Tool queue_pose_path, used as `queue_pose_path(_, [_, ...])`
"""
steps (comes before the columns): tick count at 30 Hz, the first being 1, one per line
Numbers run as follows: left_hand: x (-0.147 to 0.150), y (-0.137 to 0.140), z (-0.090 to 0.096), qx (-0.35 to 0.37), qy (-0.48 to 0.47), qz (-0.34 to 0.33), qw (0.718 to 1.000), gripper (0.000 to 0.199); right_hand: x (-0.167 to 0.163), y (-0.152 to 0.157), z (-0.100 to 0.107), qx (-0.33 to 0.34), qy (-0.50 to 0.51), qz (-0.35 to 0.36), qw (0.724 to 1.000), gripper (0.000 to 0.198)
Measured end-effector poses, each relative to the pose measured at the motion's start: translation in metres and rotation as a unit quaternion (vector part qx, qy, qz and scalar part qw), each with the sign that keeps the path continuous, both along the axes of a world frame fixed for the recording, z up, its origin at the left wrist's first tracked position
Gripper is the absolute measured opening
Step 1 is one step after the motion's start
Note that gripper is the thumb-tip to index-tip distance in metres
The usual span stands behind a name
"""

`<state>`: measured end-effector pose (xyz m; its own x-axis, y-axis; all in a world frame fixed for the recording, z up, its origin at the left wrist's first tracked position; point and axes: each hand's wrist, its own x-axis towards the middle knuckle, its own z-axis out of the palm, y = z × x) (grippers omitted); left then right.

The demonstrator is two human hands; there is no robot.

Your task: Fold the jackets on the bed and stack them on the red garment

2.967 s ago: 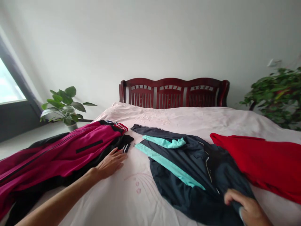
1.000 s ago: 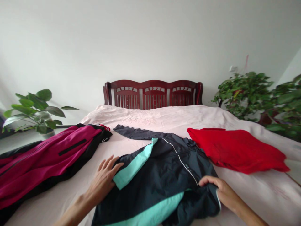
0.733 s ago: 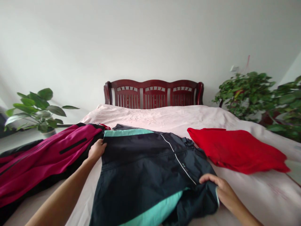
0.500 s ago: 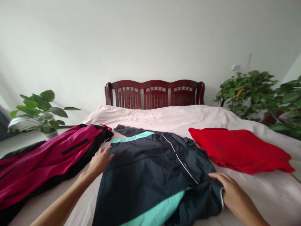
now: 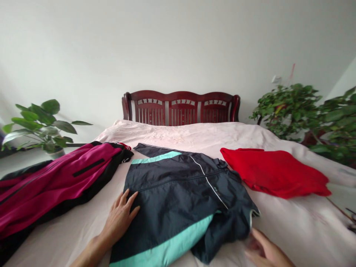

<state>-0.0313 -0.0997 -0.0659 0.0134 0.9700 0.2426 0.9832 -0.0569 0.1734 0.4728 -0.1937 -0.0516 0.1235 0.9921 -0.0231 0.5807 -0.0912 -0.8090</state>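
A dark navy jacket [image 5: 167, 200] with turquoise panels and white piping lies spread on the bed, its lower right part bunched up. My left hand [image 5: 119, 215] rests on the jacket's left edge, palm down with fingers spread. At the lower right, my right hand [image 5: 265, 249] is beside the jacket's white-trimmed edge, slightly blurred. Its thumb is close to that edge and apart from the other fingers, which are partly cut off by the frame. No cloth shows clearly between them.
A magenta and black jacket [image 5: 63, 178] lies to the left. Folded red cloth [image 5: 275, 172] lies to the right on the pale pink sheet [image 5: 294, 222]. Behind stands a dark wooden headboard [image 5: 182, 107], with leafy plants [image 5: 289, 107] at right and another potted plant [image 5: 47, 126] at left.
My left hand has slid down along the jacket's left edge, nearer to me. The right hand has moved down and away from the bunched cloth it was touching. The view has shifted slightly.
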Motion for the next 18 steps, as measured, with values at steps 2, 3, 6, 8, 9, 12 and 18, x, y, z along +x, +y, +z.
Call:
queue_pose_path(2, [0.001,0.0,0.001,0.004,0.008,-0.003,1.0,0.054,-0.029,0.005,0.008,0.02,0.104,0.017,0.994,0.067])
queue_pose_path(3, [0.001,0.0,0.002,0.006,0.01,-0.003,1.0,0.054,-0.044,0.008,0.013,0.031,0.158,0.031,0.986,0.073])
queue_pose_path(6, [0.003,-0.001,0.003,0.008,0.016,-0.001,1.0,0.054,-0.083,0.013,0.029,0.031,0.256,0.034,0.966,0.075])
queue_pose_path(8, [0.002,-0.001,0.002,0.004,0.021,0.001,1.0,0.054,-0.101,0.013,0.046,0.016,0.308,-0.004,0.951,0.071])
queue_pose_path(9, [0.002,-0.001,0.002,0.0,0.024,0.003,1.0,0.054,-0.106,0.012,0.057,0.006,0.343,-0.025,0.939,0.07])
queue_pose_path(12, [0.001,-0.001,0.001,-0.007,0.029,0.009,1.0,0.054,-0.114,0.009,0.091,-0.015,0.438,-0.066,0.896,0.071])
queue_pose_path(18, [-0.003,0.001,0.004,0.004,0.003,-0.004,1.0,0.05,-0.125,0.018,0.095,-0.133,0.399,-0.008,0.907,0.049])
